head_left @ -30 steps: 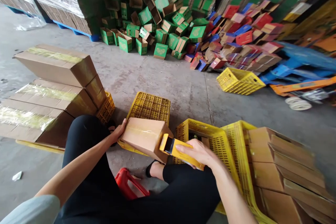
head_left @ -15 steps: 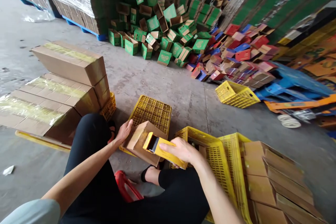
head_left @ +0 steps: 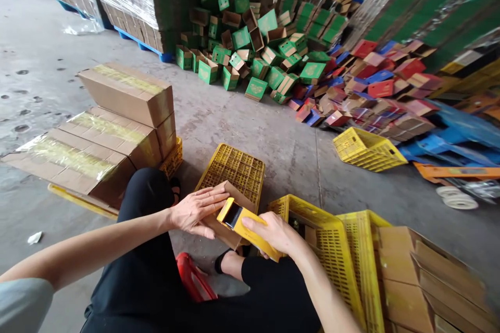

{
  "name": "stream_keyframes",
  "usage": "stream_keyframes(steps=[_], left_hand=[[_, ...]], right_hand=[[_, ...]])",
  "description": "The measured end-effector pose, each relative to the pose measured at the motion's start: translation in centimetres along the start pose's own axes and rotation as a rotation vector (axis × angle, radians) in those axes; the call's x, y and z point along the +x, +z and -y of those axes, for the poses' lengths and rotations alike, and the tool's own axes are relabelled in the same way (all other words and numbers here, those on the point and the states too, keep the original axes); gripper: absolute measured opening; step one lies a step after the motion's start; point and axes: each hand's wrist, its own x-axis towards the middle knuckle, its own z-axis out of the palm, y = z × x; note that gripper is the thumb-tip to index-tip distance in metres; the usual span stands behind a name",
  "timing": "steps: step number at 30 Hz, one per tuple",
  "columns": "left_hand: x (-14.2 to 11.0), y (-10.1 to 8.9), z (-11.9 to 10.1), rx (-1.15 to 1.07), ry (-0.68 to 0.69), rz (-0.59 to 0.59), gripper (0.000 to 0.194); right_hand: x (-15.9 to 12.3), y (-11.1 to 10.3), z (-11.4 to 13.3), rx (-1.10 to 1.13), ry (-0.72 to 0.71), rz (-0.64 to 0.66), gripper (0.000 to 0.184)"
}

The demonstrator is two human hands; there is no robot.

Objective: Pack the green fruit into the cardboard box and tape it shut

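A small brown cardboard box (head_left: 224, 233) rests on an upturned yellow plastic crate (head_left: 234, 165) between my legs. My left hand (head_left: 197, 212) lies flat across the near-left side of the box's top, fingers stretched out and close together. Wrapped in my right hand (head_left: 275, 234) is a yellow tape dispenser (head_left: 253, 230), its dark head over the box and close to my left fingertips. My hand and the dispenser hide much of the box top, so I cannot tell whether the dispenser touches it.
Taped cartons (head_left: 128, 86) are stacked at my left on yellow crates. On the right stand a yellow crate (head_left: 336, 234) and folded-looking brown cartons (head_left: 398, 260). A red stool-like object (head_left: 193, 278) is under me. Green boxes (head_left: 255, 88) and red-blue boxes (head_left: 380, 88) lie heaped ahead.
My left hand has moved from the box's left edge to lie flat over its top. The dispenser stays over the box in my right hand. The view has shifted slightly left.
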Motion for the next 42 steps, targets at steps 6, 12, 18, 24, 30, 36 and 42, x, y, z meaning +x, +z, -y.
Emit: stream_keyframes(steps=[6, 12, 18, 24, 30, 36, 42], left_hand=[[0.5, 1.4, 1.6, 0.055, 0.037, -0.057, 0.095], [0.6, 2.1, 2.2, 0.048, 0.063, -0.120, 0.091], [-0.4, 0.5, 2.4, 0.024, -0.023, -0.052, 0.096], [0.4, -1.2, -0.1, 0.054, -0.005, -0.015, 0.105], [1.9, -0.4, -2.2, 0.065, 0.168, 0.057, 0.104], [1.2, 0.2, -0.8, 0.079, 0.149, 0.064, 0.106], [0.5, -0.1, 0.3, 0.103, 0.118, 0.078, 0.095]], right_hand=[[-0.4, 0.1, -0.6, 0.075, -0.043, 0.080, 0.053], [-2.0, -0.2, -3.0, 0.096, 0.014, 0.034, 0.056], [-2.4, 0.2, -4.5, 0.095, 0.019, -0.055, 0.056], [-2.0, 0.6, -5.0, 0.084, 0.025, -0.034, 0.058], [-1.9, 0.5, -4.8, 0.091, 0.020, -0.018, 0.057], [-1.4, 0.8, -4.4, 0.101, 0.016, 0.024, 0.063], [-1.9, 0.2, -5.1, 0.093, 0.014, 0.016, 0.062]])
